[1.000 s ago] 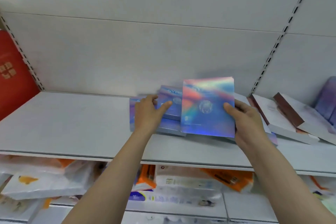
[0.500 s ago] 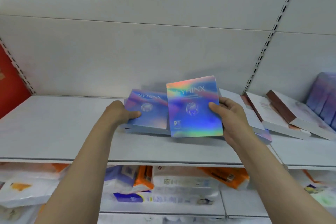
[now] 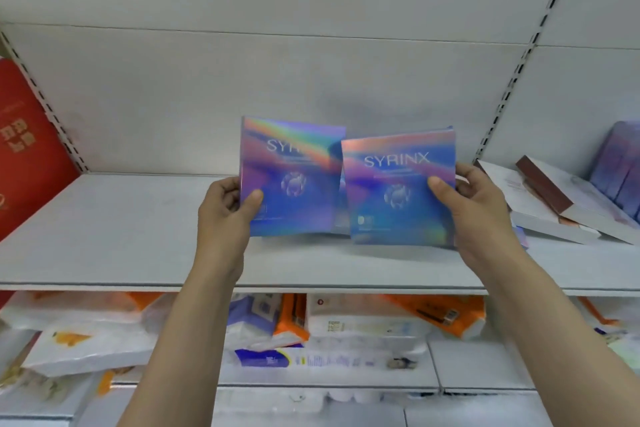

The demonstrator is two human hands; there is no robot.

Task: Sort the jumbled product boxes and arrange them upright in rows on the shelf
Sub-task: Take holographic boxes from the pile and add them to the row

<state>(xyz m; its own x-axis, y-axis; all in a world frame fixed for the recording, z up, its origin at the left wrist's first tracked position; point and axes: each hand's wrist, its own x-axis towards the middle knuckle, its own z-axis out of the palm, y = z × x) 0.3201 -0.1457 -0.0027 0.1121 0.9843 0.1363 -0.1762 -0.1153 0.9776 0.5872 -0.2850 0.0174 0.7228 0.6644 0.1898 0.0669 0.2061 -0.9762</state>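
Note:
Two shiny blue holographic boxes marked SYRINX stand upright above the white shelf (image 3: 104,239), faces toward me. My left hand (image 3: 228,204) grips the left box (image 3: 294,180) by its left edge, thumb on the front. My right hand (image 3: 474,204) grips the right box (image 3: 398,191) by its right edge, thumb on the front too. The right box overlaps the left one's right edge. Between their lower edges a sliver of another blue box shows.
White and brown flat boxes (image 3: 540,204) lie tilted on the shelf at right, with purple boxes (image 3: 620,170) behind them. A red box (image 3: 24,149) leans at far left. Tissue packs (image 3: 346,322) fill the lower shelf.
Both boxes have been lifted off the pile and turned upright. My left hand raised its box from lying flat; my right hand moved its box to the right.

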